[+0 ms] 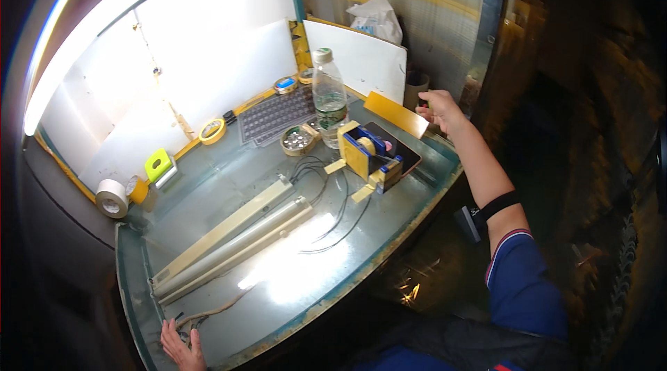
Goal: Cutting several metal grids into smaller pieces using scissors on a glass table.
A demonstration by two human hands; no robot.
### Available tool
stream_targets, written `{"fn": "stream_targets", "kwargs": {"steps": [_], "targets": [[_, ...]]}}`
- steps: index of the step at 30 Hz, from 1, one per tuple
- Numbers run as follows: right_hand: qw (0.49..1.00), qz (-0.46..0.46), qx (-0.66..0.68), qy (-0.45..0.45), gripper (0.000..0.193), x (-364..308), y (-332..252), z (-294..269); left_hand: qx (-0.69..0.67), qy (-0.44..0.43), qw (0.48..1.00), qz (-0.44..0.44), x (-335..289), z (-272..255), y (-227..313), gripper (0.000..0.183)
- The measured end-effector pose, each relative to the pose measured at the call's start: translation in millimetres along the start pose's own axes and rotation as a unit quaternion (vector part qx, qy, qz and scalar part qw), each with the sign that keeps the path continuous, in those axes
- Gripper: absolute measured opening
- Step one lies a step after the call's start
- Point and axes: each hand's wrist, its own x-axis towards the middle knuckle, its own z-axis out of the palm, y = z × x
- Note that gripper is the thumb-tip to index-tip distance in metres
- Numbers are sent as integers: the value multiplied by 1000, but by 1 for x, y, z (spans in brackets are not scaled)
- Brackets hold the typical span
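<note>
At the lower left, my left hand [182,350] is open, its thumb apart from the fingers. It is at the end of a pale cable [222,307]; whether it touches the cable I cannot tell. My right arm reaches to the far right corner of the glass-topped table [278,284]. There my right hand [443,112] is closed, fingers bent round something small and dark that I cannot make out. Beside that hand is a yellow strip-shaped panel [396,114]. Two long light fixtures [221,233] lie diagonally across the table, with thin dark wires [342,208] at their far end.
A blue-and-yellow tape dispenser [358,149] stands on a dark flat slab, beside a clear bottle [329,96]. Behind are tape rolls [212,130], a round tin of small metal pieces [299,140] and a keyboard-like mat [278,115]. White panels [215,30] line the back.
</note>
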Motion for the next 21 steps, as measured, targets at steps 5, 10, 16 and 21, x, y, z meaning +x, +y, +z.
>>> {"fn": "stream_targets", "kwargs": {"steps": [5, 10, 16, 21], "targets": [[998, 42, 46, 25, 29, 27, 0, 0, -50, -27, 998, -42, -1, -4, 6, 65], [956, -23, 292, -7, 25, 62, 11, -21, -84, 3, 995, -47, 0, 1, 12, 56], [925, -377, -3, -34, 41, -127, -75, 29, -93, 29, 995, -16, 0, 1, 10, 54], [614, -749, -130, -212, 32, -228, -20, 81, -185, 37, 969, 159, -9, -13, 36, 57]]}}
